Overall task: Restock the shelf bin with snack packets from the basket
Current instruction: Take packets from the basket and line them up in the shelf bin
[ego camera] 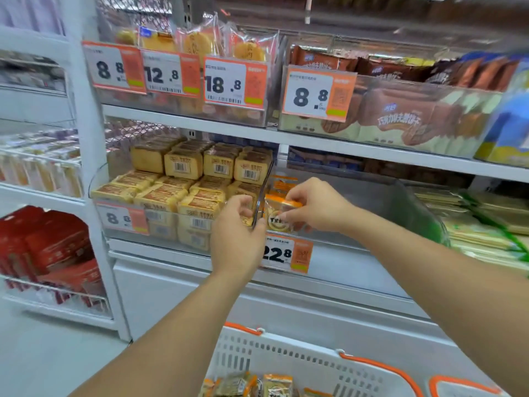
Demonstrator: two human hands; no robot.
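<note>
A clear plastic shelf bin [372,202] stands on the middle shelf, mostly bare inside, with a few orange snack packets [282,183] at its left end. My right hand [312,206] reaches into the bin and pinches an orange-and-clear snack packet [279,216] at the front left corner. My left hand [236,236] grips the bin's front left edge beside it. The white basket [286,359] with orange handles sits below, holding several more packets [257,385].
Left of the bin, another clear bin is packed with yellow cake packets [183,184]. A "22.8" price tag [286,255] hangs on the bin front. Green-white packets [486,227] lie to the right. The upper shelf carries biscuit bins [400,116] and price tags.
</note>
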